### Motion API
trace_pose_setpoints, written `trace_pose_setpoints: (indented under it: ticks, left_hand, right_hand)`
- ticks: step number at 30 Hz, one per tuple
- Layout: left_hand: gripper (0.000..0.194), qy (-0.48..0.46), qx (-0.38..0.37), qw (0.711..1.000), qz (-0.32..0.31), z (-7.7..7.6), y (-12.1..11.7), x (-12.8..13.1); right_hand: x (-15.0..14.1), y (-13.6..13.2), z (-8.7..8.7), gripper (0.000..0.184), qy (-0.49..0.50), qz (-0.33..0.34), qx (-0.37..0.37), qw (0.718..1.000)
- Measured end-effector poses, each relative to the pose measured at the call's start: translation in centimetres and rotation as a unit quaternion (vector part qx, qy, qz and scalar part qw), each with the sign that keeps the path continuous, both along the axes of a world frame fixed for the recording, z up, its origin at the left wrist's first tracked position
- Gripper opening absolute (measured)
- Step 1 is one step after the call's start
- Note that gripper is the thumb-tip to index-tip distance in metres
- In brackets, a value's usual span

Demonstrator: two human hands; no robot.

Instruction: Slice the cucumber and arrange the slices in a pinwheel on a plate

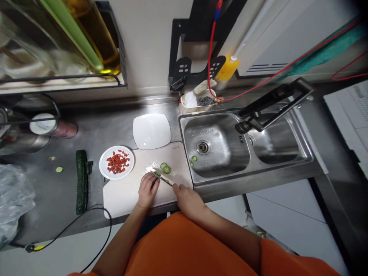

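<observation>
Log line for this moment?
left hand steadies dark green cucumber piece | right hand holds knife | cut slices on white cutting board

An empty square plate [151, 130] sits beside the steel sink [247, 168].

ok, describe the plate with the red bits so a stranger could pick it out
Start at the steel double sink and go left over the white cutting board. At the board's far left corner sits a small round white plate heaped with chopped red pieces. The other plate, farther back, is square and bare.
</observation>
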State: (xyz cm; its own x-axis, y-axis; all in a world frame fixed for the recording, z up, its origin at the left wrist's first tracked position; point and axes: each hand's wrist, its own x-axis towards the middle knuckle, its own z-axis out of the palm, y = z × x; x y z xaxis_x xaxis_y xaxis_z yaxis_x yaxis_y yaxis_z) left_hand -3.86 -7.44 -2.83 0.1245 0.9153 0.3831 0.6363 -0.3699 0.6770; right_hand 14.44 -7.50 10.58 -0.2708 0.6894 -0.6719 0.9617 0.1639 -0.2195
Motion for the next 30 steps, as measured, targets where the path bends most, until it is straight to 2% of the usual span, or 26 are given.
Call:
trace_pose_setpoints:
  ticks: [11,20,30]
  left_hand:
    - [0.019,-0.001,0.0,1.0,-0.006,0.2,0.1,0.0]
    - [0.018,-0.005,-0.022,1.0,-0.011,0.5,0.2,0.1]
    - [0.017,-0.005,-0.015,1.0,-0.011,0.2,0.2,0.0]
  right_hand:
    - [-0.6,1.2,-0.2,0.032,0.016,0.007,-0.015,1.0]
    - [-1.5,1.5,-2.2,0.032,0.018,0.021,0.042,0.999]
    - [-3.0,1.4,-5.0,0.026,0.017,0.023,0.095,0.995]
